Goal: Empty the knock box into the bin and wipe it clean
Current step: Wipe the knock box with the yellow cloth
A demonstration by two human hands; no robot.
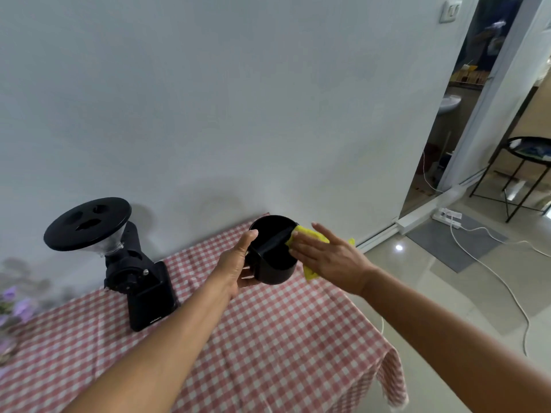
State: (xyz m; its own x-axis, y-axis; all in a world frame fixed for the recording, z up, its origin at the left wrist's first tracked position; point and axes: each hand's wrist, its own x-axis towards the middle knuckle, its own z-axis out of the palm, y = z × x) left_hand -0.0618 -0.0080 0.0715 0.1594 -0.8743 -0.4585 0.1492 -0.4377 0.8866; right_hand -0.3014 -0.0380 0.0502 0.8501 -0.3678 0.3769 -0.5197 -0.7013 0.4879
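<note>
The knock box [275, 265] is a round black tub with a black bar across its mouth. It is held up above the checked table, tilted toward me. My left hand [238, 263] grips its left wall, thumb on the rim. My right hand [325, 254] lies flat against the box's right rim, pressing a yellow cloth [310, 234] onto it. Part of the cloth hangs below the palm. The inside of the box looks dark and I cannot make out any grounds. No bin is in view.
A black coffee grinder [134, 269] with a wide lidded hopper stands on the table [283, 338] at the left, near the wall. Purple flowers [15, 305] sit at the far left. Right of the table lie tiled floor, a white cable [492, 272], a power strip and a black metal stand [524, 162].
</note>
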